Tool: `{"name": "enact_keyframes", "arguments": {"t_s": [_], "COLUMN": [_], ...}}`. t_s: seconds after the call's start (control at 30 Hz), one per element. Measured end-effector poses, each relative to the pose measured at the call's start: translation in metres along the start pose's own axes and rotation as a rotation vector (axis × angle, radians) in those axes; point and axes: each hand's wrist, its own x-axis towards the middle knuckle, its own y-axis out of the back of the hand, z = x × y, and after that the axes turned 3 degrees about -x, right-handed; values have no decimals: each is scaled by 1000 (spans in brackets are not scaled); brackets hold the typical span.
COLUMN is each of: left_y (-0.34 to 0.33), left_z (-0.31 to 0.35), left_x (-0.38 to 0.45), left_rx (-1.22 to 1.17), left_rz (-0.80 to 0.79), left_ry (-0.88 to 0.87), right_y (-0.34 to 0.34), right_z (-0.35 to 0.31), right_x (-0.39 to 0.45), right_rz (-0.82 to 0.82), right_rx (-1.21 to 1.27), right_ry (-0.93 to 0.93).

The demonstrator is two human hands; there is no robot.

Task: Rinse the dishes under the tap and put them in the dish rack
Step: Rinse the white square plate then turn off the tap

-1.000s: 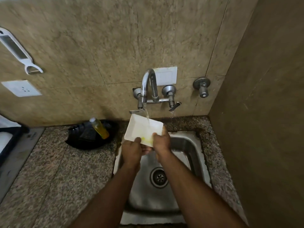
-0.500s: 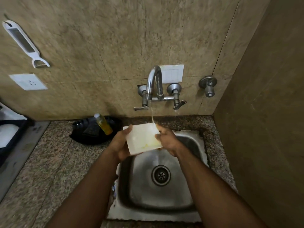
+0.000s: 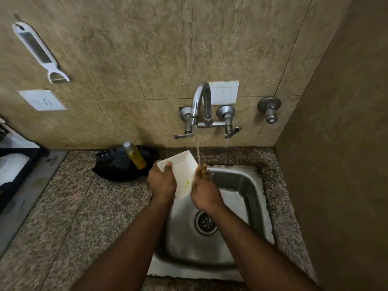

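A white rectangular dish with a yellow smear is held tilted over the left rim of the steel sink. My left hand grips its left edge, thumb on the inside. My right hand holds the right edge, with its fingertips in the water stream. The tap on the wall runs, and the stream falls just to the right of the dish. The dark dish rack shows at the far left edge, with something white in it.
A black plate with a yellow bottle sits on the granite counter left of the sink. A white peeler and a socket are on the wall. A side wall stands close on the right.
The dish has shifted left and turned so the stream no longer hits its inside but falls past its right edge onto my right fingers. The view has moved slightly.
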Motion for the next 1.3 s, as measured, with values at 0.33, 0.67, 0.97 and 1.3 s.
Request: {"name": "enact_keyframes", "arguments": {"t_s": [0.33, 0.67, 0.97, 1.3], "left_y": [-11, -23, -24, -8], "left_z": [18, -13, 3, 8], "left_x": [-28, -41, -56, -23], "left_rx": [-200, -331, -421, -237], "left_rz": [188, 119, -107, -275], "left_ry": [-85, 221, 223, 407], "right_y": [-4, 34, 36, 41], "right_z": [-44, -18, -21, 10], "right_x": [1, 26, 5, -12], "right_rz": [150, 102, 97, 14], "right_rx": [776, 545, 1025, 896], "right_ry": [-316, -425, -672, -360]}}
